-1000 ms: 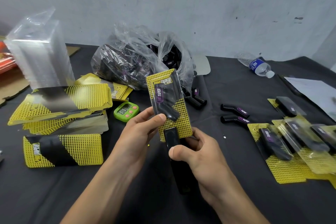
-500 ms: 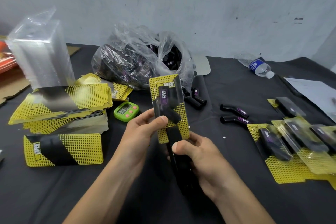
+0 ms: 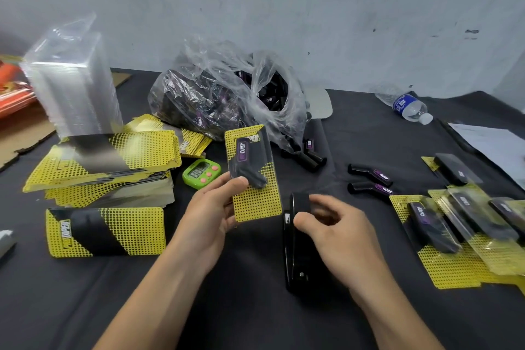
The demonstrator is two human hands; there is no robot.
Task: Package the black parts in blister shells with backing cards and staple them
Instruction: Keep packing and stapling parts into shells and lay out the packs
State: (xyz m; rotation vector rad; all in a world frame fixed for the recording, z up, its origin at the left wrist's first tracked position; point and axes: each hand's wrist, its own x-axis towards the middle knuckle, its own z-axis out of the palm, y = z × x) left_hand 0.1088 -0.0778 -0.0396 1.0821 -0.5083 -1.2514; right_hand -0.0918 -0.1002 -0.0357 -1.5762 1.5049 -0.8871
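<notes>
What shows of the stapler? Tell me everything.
The stapler is black, glossy and long, plastic or painted metal by its look. It points away over the dark table, a small rivet near its rear, a white mark on one side. The right hand grips its front, thumb on top. A corner of the package is beside its head; contact is unclear.

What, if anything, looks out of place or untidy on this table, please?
The water bottle lies on its side near the far edge. Several black parts lie loose outside the mouth of the plastic bag. The stack of backing cards is splayed rather than squared. Nothing looks damaged.
</notes>
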